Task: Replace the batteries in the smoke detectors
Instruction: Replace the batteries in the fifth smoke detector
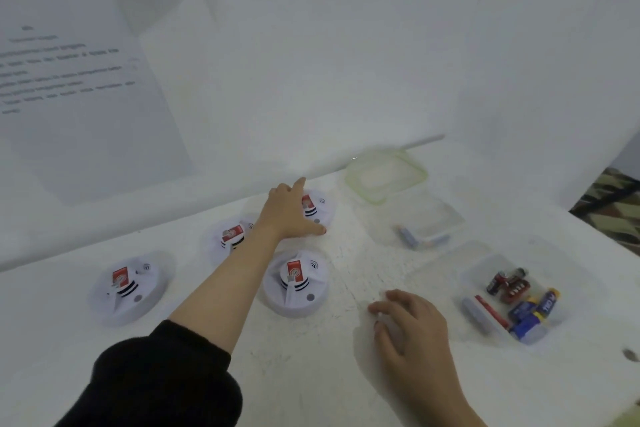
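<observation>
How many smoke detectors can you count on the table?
4: left detector; middle detector, partly behind the forearm; front detector; back detector, under the left hand. None seems fully hidden.

Wall [311, 62]: white, plain, far.
Sheet [69, 80]: printed, blurred, left wall.
Table [311, 374]: white, scuffed.
Floor [613, 198]: patterned, far right.

Wall sheet [69, 73], left of the table: printed lines, too blurred to read.
Smoke detectors [294, 284]: red label, illegible; curved sound-wave mark beside it.
Blue batteries [549, 302], right edge: lettering illegible.
</observation>
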Demonstrator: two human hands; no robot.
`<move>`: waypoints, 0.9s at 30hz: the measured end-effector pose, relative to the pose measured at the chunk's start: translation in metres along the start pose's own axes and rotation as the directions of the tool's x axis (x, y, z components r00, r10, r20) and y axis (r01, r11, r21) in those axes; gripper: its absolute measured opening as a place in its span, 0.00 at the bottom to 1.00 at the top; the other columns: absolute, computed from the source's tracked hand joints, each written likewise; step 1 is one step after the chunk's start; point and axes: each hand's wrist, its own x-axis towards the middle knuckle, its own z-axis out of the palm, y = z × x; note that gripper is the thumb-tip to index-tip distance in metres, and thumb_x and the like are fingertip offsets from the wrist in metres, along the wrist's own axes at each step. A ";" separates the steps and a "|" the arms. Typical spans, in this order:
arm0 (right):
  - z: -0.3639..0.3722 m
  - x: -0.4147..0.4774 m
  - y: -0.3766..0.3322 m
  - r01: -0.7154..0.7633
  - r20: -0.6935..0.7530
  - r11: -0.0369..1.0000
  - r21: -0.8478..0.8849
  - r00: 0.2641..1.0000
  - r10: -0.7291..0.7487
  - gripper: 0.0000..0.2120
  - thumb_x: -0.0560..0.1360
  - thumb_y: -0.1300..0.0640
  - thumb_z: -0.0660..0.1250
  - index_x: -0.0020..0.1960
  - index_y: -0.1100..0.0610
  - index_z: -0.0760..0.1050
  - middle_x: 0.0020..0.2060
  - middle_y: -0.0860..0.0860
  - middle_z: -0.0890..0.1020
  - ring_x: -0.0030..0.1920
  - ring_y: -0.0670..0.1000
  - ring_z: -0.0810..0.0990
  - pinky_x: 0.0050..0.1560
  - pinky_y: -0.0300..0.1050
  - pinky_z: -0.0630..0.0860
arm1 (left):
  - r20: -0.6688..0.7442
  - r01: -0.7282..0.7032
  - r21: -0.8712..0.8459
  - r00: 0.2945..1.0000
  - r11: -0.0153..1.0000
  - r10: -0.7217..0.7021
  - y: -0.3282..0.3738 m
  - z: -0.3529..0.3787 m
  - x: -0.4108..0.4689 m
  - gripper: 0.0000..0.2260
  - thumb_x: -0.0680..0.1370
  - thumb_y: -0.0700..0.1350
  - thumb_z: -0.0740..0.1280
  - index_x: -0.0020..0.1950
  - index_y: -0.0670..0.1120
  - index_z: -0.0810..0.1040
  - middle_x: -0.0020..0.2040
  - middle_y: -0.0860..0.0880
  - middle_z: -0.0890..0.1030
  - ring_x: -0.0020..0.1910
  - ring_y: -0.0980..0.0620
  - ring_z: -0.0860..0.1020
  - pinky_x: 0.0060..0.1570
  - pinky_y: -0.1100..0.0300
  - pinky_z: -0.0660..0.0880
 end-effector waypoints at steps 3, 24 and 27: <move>0.002 0.002 0.002 -0.020 0.008 1.000 0.010 1.000 0.020 0.14 0.67 0.49 0.58 0.44 0.47 0.81 0.49 0.41 0.77 0.53 0.44 0.73 0.57 0.45 0.64 | -0.011 -0.019 -0.131 1.000 0.991 0.018 -0.004 -0.002 -0.005 0.45 0.66 0.57 0.73 0.78 0.54 0.53 0.62 0.41 0.66 0.65 0.43 0.65 0.64 0.53 0.65; -0.033 0.016 -0.043 -0.393 0.403 0.421 0.818 0.913 0.069 0.29 0.65 0.34 0.68 0.64 0.42 0.69 0.54 0.52 0.82 0.48 0.55 0.83 0.47 0.45 0.79 | -0.074 -0.203 -0.849 0.960 0.488 0.271 0.025 -0.021 -0.163 0.39 0.61 0.55 0.80 0.60 0.45 0.60 0.62 0.46 0.78 0.61 0.50 0.77 0.57 0.58 0.76; -0.037 0.022 -0.050 -0.543 0.561 0.231 0.807 0.828 -0.012 0.45 0.56 0.33 0.75 0.69 0.42 0.64 0.57 0.53 0.82 0.51 0.59 0.82 0.47 0.53 0.79 | -0.058 -0.191 -0.848 0.960 0.494 0.273 0.026 -0.008 -0.185 0.39 0.61 0.61 0.78 0.59 0.46 0.59 0.65 0.49 0.75 0.64 0.56 0.75 0.58 0.62 0.74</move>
